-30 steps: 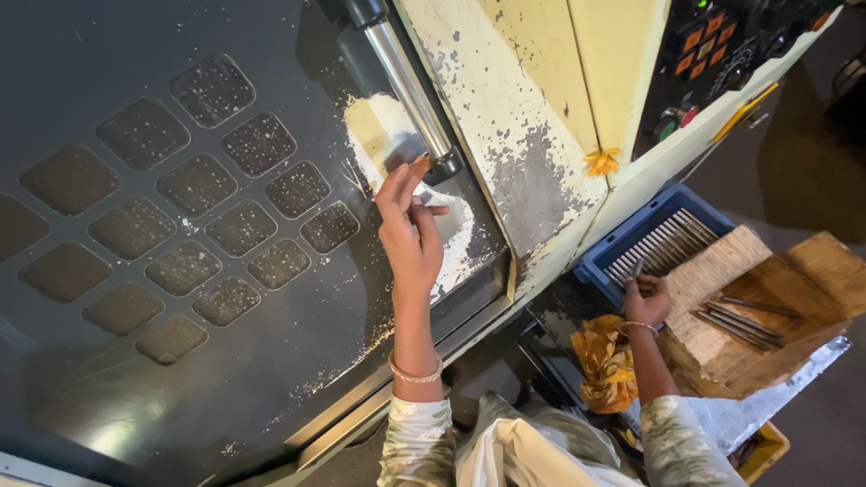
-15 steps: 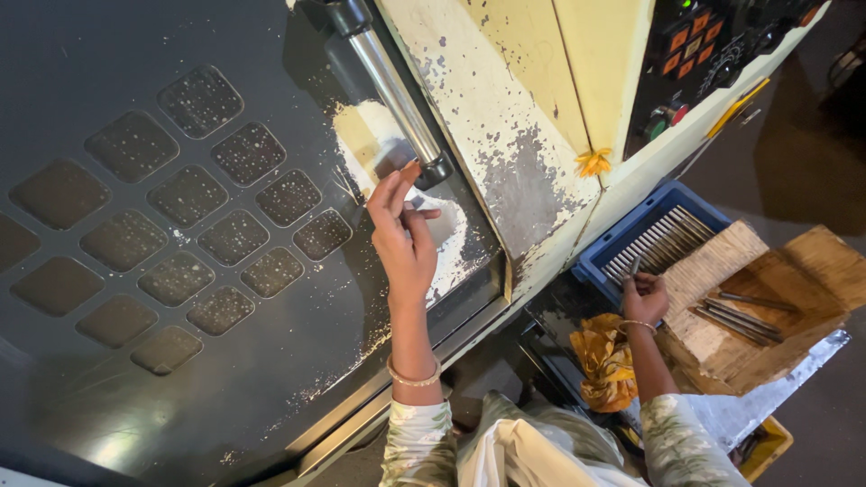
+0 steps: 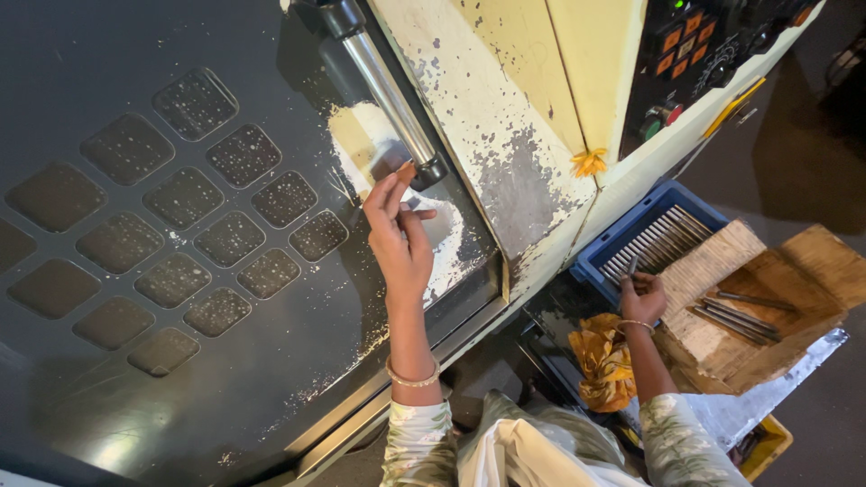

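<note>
Seen from the head camera, the metal door handle (image 3: 390, 90) serves as the landmark. The left hand (image 3: 397, 236) is raised just below the lower end of that handle, fingers straight and pressed together, thumb out to the side, gripping nothing. Its fingertips rest at the worn, pale patch (image 3: 379, 153) of the dark machine door (image 3: 135, 361), where the paint is rubbed away around the handle, likely from constant touching there. The flat, released pose suits pushing or steadying against the panel rather than pulling.

Well to the right of the handle and lower, the right hand (image 3: 642, 298) is curled over thin metal rods (image 3: 657, 242) at the edge of a blue crate (image 3: 603, 257); it seems to pinch one rod, though the grasp is small in view. The rods lie in parallel rows in the crate, easy to pick singly. Beyond it, further from the handle, wooden boards (image 3: 767, 298) carry a few more rods. An orange cloth (image 3: 603, 356) lies below the crate.
</note>
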